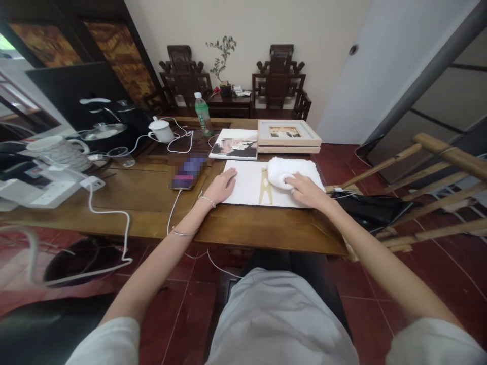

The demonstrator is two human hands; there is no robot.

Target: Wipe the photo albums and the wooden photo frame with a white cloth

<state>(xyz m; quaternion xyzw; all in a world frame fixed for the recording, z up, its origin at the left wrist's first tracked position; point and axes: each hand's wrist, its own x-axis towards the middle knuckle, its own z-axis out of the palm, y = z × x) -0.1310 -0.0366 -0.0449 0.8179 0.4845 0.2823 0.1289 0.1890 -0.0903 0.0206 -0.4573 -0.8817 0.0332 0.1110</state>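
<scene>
A white board (247, 188) with a tan stand piece (265, 186) on it lies flat on the wooden table (144, 195). My left hand (221, 185) rests on the board's left edge, fingers laid flat and holding nothing. My right hand (306, 189) is closed on a bunched white cloth (283, 172) that presses on the board's right part.
Behind the board lie a photo print (235, 143) and a stacked wooden picture frame (288, 135). A phone (187, 172) on a cable lies to the left, with a white teapot (162, 131), a green bottle (203, 114) and kitchenware. Bamboo rails (426, 187) stand at right.
</scene>
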